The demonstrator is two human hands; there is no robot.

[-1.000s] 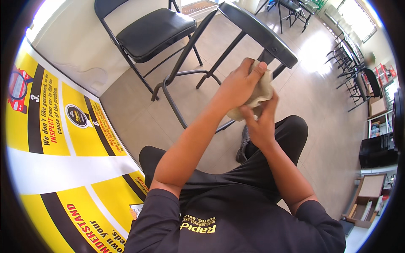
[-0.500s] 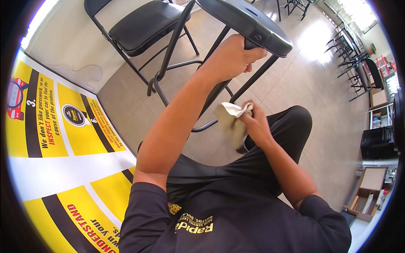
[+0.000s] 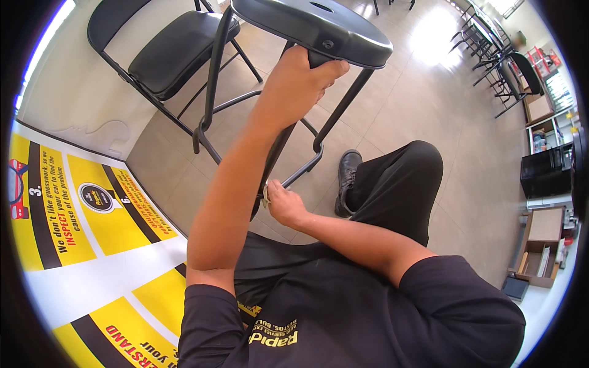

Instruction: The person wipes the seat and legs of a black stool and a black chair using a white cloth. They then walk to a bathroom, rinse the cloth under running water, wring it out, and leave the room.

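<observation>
Left grip [image 3: 300,83] high on stool [image 3: 313,27], right grip [image 3: 286,205] low

Wide fisheye view from the left head-worn camera — facing down and forward at the left hand [image 3: 299,81] and right hand [image 3: 286,203], both near — the tiled floor [image 3: 402,122] beyond.

We've got a black folding chair [image 3: 181,55] by a pale wall [image 3: 73,107], a yellow-and-black poster panel [image 3: 123,233] nearer us than it, and tan-gray tile floor [image 3: 392,122] running off to its right, with a bright glare patch [image 3: 437,40] and dark chairs [image 3: 524,75] farther over.
</observation>
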